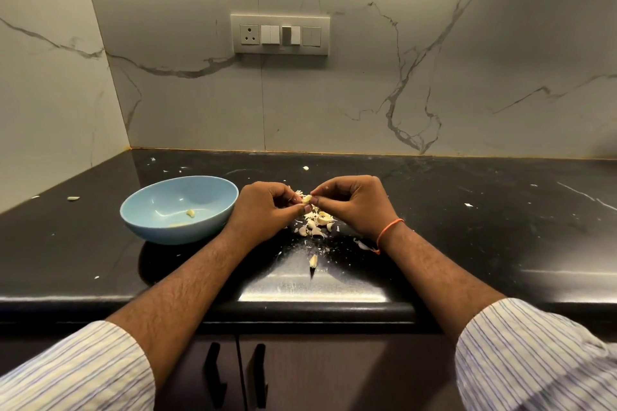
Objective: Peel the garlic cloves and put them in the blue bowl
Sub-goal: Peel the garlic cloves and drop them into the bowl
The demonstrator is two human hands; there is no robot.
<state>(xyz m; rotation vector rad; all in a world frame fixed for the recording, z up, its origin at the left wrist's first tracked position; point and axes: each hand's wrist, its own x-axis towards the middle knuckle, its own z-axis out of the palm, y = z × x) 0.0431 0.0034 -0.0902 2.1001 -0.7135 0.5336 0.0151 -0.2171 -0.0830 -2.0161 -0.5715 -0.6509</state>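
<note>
A pale garlic clove is pinched between the fingertips of both hands above the black counter. My left hand holds it from the left and my right hand from the right, thumb and forefinger on its skin. Under the hands lies a heap of garlic cloves and papery skins. The blue bowl stands just left of my left hand, with a peeled clove and a second pale piece on its bottom.
The black counter is strewn with skin flakes. A single clove lies far left, another bit near the back wall, and a skin piece toward the front edge. Marble walls close the back and left.
</note>
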